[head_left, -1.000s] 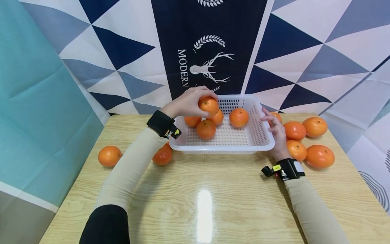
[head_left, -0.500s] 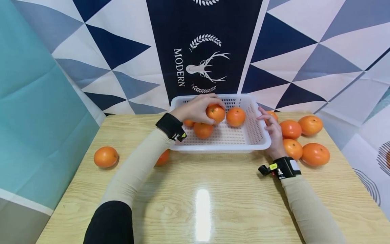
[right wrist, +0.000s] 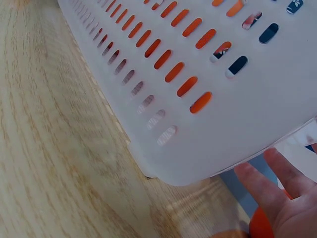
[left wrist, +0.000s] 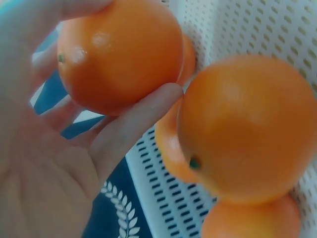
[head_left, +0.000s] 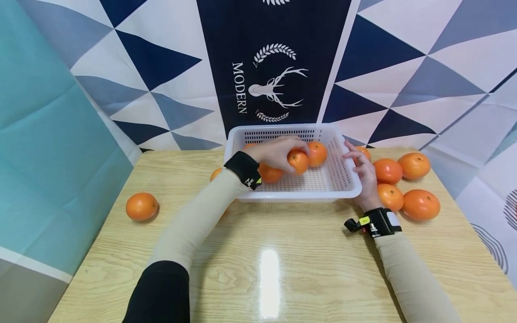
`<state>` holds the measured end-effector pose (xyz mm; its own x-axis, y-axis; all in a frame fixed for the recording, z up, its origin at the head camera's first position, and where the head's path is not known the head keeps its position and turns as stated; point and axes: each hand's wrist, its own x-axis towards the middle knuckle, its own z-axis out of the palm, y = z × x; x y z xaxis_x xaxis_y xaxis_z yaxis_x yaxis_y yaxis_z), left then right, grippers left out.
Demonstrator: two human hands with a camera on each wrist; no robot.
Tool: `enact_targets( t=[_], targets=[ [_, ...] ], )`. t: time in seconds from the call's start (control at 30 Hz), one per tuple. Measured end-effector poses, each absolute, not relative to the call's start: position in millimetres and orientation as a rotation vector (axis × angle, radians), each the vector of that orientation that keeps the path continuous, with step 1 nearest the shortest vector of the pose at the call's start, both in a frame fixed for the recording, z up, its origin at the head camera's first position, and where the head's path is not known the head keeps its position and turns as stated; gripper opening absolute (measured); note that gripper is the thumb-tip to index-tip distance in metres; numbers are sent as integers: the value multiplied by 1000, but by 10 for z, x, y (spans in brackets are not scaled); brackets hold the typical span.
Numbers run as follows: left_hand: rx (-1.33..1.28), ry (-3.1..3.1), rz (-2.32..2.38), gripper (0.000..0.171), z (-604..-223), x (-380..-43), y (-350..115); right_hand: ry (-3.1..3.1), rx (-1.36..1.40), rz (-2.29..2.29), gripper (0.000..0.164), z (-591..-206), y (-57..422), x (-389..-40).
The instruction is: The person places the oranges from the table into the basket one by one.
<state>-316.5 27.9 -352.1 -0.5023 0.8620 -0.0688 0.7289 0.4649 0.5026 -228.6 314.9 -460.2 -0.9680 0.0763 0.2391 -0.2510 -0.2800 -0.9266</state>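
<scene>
A white perforated plastic basket (head_left: 291, 195) stands at the back of the table. Inside it, my left hand (head_left: 278, 152) grips an orange (head_left: 298, 163), thumb on the near side and fingers over the far side. That held orange (left wrist: 121, 54) fills the upper left of the left wrist view. Just right of it lies another orange (head_left: 317, 153); one more (head_left: 269, 173) is partly covered by my left wrist. My right hand (head_left: 366, 181) touches the basket's right rim with extended fingers; its fingertips (right wrist: 250, 173) meet the edge in the right wrist view.
Several oranges (head_left: 421, 205) lie on the table (head_left: 323, 260) right of the basket, close beside my right hand. A single orange (head_left: 142, 206) sits at far left. Another (head_left: 216, 173) is mostly hidden behind my left forearm. A patterned cloth (head_left: 169, 54) hangs behind.
My left hand has carried the gripped orange rightward and lower in the basket, close to the orange on the right. My right hand stays at the basket's rim.
</scene>
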Motion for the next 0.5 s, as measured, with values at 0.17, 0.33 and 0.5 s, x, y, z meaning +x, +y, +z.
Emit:
enact_targets(
  t=[0.17,0.33,0.5],
  targets=[
    [1332,2376,581,58,-3618,-3177,389,-1731,231,2363,62,-4609,3151,-2284],
    [1302,2350,575,57,-3711,-3199,451,-1735,238,2365,62,-4619,3152,-2290],
    [1300,2349,574,52,-3777,-3222,478,-1748,233,2348,60,-4628,3152,-2288]
  ],
)
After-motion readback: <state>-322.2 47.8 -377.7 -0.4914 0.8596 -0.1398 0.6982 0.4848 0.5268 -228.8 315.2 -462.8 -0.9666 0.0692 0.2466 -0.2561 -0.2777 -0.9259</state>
